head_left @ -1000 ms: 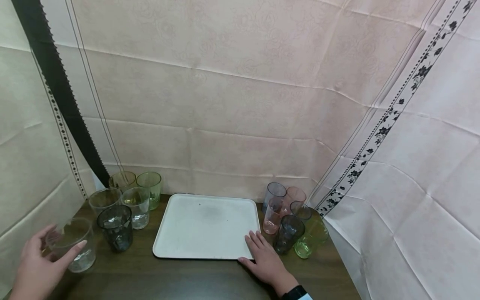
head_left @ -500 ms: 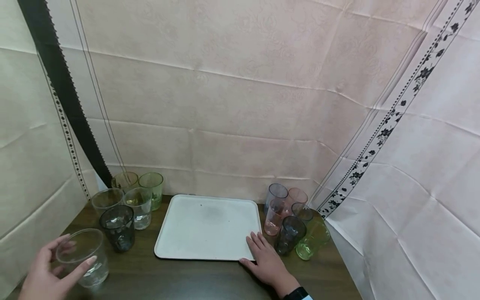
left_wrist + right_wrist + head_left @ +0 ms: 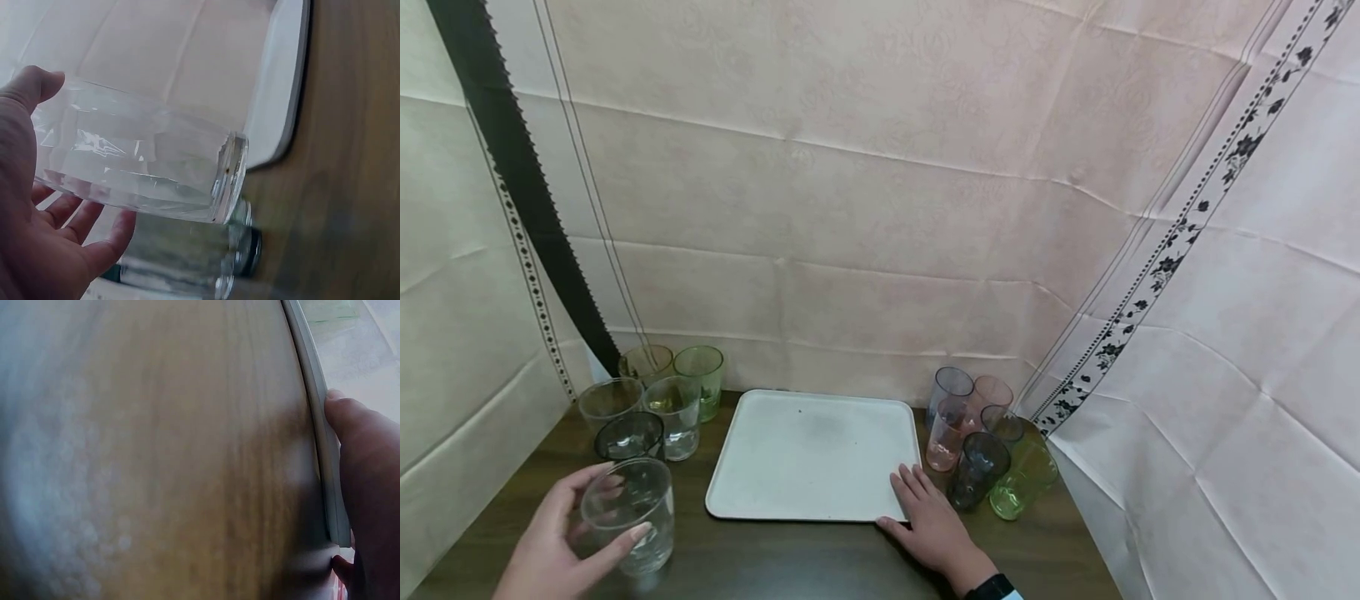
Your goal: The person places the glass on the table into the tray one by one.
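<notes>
A clear drinking glass (image 3: 657, 518) is in my left hand (image 3: 561, 542), thumb on the near side and fingers round the far side near its rim. In the left wrist view the glass (image 3: 144, 156) lies between the thumb and spread fingers (image 3: 109, 240), its thick base pointing away from the palm. It overlaps a dark grey glass (image 3: 628, 433) behind it in the head view. My right hand (image 3: 936, 529) rests with straight fingers on the near right corner of a white tray (image 3: 812, 458). In the right wrist view the thumb (image 3: 350, 419) lies over the tray's edge (image 3: 337, 515).
Behind the left hand stand several glasses, among them a green one (image 3: 700, 375) and an amber one (image 3: 646, 360). Right of the tray is another group, with pink (image 3: 945, 442), dark (image 3: 977, 471) and green (image 3: 1022, 479) glasses. Patterned cloth (image 3: 820, 208) hangs round the wooden table (image 3: 775, 558).
My left hand has carried the clear glass rightward from the table's left side to in front of the dark grey glass. The right hand and the tray have stayed in place.
</notes>
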Tool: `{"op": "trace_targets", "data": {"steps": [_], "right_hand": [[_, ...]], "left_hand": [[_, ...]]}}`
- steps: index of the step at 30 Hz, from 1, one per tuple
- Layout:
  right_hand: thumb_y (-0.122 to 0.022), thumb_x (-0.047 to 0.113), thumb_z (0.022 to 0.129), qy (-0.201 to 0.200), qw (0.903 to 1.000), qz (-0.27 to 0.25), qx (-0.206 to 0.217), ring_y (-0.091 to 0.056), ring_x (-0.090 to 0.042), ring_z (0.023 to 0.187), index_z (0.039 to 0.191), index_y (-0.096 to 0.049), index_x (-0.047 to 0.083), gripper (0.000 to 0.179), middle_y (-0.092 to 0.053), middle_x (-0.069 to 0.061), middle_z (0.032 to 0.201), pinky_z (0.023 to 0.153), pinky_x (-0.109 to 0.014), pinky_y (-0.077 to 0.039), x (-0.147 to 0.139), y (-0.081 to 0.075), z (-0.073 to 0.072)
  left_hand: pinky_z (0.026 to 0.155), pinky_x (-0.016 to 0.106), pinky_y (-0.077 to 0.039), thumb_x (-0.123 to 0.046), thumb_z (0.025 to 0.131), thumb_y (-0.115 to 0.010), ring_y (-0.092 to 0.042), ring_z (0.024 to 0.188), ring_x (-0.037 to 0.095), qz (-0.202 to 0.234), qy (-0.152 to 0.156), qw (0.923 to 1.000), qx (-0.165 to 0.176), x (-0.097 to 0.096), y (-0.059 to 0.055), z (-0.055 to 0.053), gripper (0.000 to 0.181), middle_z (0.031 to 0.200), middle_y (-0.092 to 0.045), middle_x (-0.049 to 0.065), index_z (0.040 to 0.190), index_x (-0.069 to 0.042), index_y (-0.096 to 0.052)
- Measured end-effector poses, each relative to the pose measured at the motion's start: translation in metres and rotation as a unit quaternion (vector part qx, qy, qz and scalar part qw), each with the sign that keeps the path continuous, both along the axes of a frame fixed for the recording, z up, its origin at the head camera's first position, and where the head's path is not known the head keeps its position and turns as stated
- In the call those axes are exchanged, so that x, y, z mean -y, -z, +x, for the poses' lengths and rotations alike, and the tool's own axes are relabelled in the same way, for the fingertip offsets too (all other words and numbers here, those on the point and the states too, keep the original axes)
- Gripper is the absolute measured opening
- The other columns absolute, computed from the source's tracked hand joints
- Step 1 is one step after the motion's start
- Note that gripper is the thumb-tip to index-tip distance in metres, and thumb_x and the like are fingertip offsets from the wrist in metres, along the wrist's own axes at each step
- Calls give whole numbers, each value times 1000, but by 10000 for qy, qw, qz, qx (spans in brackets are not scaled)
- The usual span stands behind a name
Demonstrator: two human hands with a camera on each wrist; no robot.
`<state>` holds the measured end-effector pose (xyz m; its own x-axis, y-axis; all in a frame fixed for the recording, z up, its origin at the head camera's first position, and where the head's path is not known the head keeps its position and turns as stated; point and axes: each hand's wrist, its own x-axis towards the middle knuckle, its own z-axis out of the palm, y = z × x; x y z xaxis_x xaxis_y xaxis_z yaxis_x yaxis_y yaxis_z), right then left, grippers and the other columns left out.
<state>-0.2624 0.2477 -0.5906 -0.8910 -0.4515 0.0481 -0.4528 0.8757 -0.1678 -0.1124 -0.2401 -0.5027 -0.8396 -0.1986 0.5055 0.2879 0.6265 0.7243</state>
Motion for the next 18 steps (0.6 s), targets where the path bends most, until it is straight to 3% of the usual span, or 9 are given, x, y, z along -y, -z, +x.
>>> {"op": "trace_targets", "data": {"steps": [2, 5, 9, 14, 18], "right_hand": [[-38, 78, 98, -7, 10000, -20, -38, -17, -29, 156, 163, -40, 19, 88, -29, -5, 169, 120, -55, -30, 0, 0, 0], [-40, 76, 99, -55, 9999, -86, -126, -20, -31, 155, 162, -42, 17, 87, -31, -8, 169, 119, -55, -31, 0, -1, 1], [-41, 75, 99, -97, 9997, -128, -171, -21, -32, 154, 162, -42, 15, 87, -32, -8, 168, 119, -56, -32, 0, -1, 2], [-40, 76, 99, -89, 9998, -79, -168, -21, -31, 155, 162, -42, 16, 87, -32, -7, 168, 119, -56, -33, 1, 0, 3], [-39, 77, 99, -48, 9999, -46, -157, -19, -30, 155, 162, -41, 17, 87, -31, -6, 169, 119, -55, -32, 0, 0, 2]], "left_hand": [[76, 5, -50, -17, 75, -94, -46, 103, -18, -51, 150, 9998, 150, -9, -5, -4, 87, 124, -56, 6, 145, 1, -45], [83, 32, -61, -30, 81, -90, -43, 108, -16, -45, 342, 9982, 488, -23, -13, -11, 88, 129, -56, 11, 150, -3, -42], [86, 60, -56, -37, 85, -86, -44, 114, -7, -13, 614, 9959, 659, -39, -19, -21, 88, 134, -55, 11, 152, -5, -39], [90, 58, -54, -41, 87, -83, -47, 118, 3, -20, 718, 9949, 715, -51, -22, -32, 86, 133, -56, 7, 152, -6, -39], [94, 59, -53, -48, 87, -81, -51, 123, 21, -19, 690, 9942, 820, -57, -22, -46, 89, 134, -54, 10, 153, -6, -38]]}}
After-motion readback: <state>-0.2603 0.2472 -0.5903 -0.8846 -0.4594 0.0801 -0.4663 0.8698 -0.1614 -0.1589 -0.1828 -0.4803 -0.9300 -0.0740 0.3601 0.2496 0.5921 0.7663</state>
